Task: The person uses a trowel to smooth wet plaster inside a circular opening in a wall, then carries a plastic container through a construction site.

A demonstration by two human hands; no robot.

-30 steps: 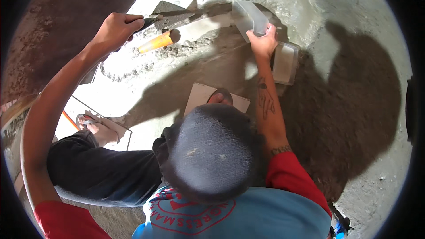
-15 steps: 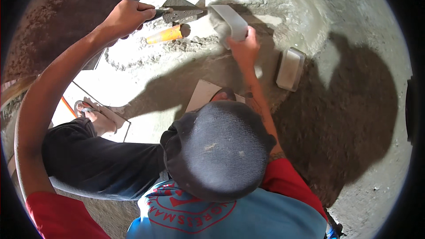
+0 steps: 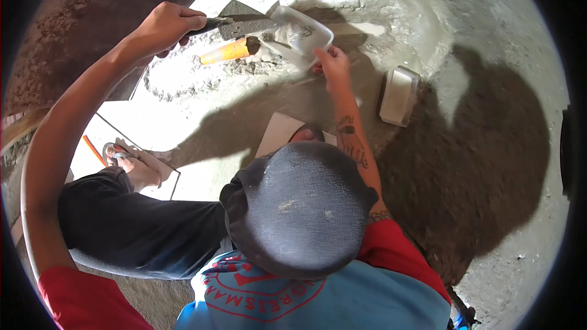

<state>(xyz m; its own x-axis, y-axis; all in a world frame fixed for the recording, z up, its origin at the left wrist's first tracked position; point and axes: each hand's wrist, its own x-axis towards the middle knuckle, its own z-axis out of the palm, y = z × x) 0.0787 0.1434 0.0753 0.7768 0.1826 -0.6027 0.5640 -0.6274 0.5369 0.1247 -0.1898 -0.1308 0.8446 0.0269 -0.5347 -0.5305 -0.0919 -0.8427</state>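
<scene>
A person in a dark cap (image 3: 299,208) and blue shirt with red sleeves bends over a grey floor (image 3: 244,98); the left hand (image 3: 168,27), near the floor's upper-left edge along a dark brown panel (image 3: 79,43), has its fingers wrapped firmly round the black handle of a trowel (image 3: 244,24); the right hand (image 3: 333,68) pinches the near right corner of a clear plastic container (image 3: 309,38), which is tilted, at the trowel's tip; whether the two touch, I cannot tell; an orange tapered tube (image 3: 224,52) lies on its side just below the trowel; a second clear container (image 3: 398,96) rests to the right, well apart from the right corner of a pale tile (image 3: 273,137) beneath one sandalled foot (image 3: 307,132).
</scene>
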